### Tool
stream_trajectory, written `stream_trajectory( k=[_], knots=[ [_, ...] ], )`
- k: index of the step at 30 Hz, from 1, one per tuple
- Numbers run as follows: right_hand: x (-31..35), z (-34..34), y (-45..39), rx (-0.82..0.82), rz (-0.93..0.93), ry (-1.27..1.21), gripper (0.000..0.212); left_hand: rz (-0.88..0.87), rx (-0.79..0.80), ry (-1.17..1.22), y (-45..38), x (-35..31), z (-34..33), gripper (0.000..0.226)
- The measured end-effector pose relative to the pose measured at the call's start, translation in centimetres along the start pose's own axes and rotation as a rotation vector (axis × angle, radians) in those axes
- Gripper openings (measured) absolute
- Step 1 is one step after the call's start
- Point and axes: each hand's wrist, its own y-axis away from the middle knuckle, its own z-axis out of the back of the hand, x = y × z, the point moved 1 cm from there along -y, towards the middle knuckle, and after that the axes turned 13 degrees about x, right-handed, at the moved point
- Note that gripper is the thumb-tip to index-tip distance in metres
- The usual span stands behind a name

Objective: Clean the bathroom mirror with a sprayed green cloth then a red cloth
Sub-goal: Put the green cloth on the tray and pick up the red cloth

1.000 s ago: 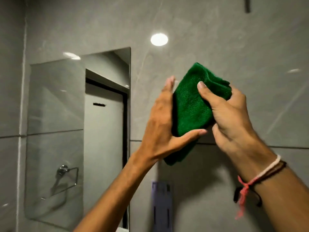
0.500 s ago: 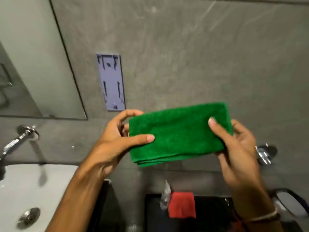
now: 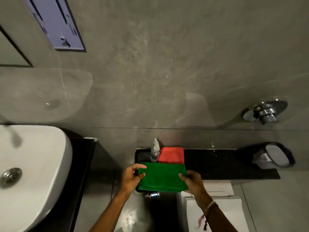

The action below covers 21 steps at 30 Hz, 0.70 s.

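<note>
I hold the folded green cloth flat between both hands, low over the left end of a black ledge. My left hand grips its left edge and my right hand grips its right edge. A folded red cloth lies on the ledge just behind the green one. A clear spray bottle stands beside the red cloth on its left. Only the lower right corner of the mirror shows at the upper left.
A white basin with a drain fills the lower left. A purple wall bracket hangs above. A chrome flush valve and a soap holder sit at the right. A white toilet tank lies below my right arm.
My view has swung down from the mirror to the ledge. Both hands have lowered the green cloth, unfolded it flat and brought it down over the ledge in front of the red cloth.
</note>
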Motion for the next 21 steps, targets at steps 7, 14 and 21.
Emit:
stream_trajectory(
  k=[7, 14, 21],
  knots=[
    [-1.5, -0.3, -5.5, -0.019, -0.128, 0.279, 0.03, 0.157, 0.16, -0.484, -2.8, 5.4, -1.5, 0.061],
    [1.3, 0.1, -11.3, -0.071, -0.173, 0.323, 0.065, 0.02, -0.12, -1.256, -3.3, 5.1, 1.5, 0.089],
    [-0.5, -1.2, -12.3, -0.11, -0.153, 0.311, 0.047, 0.002, -0.195, -1.464, -3.1, 2.7, 4.3, 0.091]
  ],
)
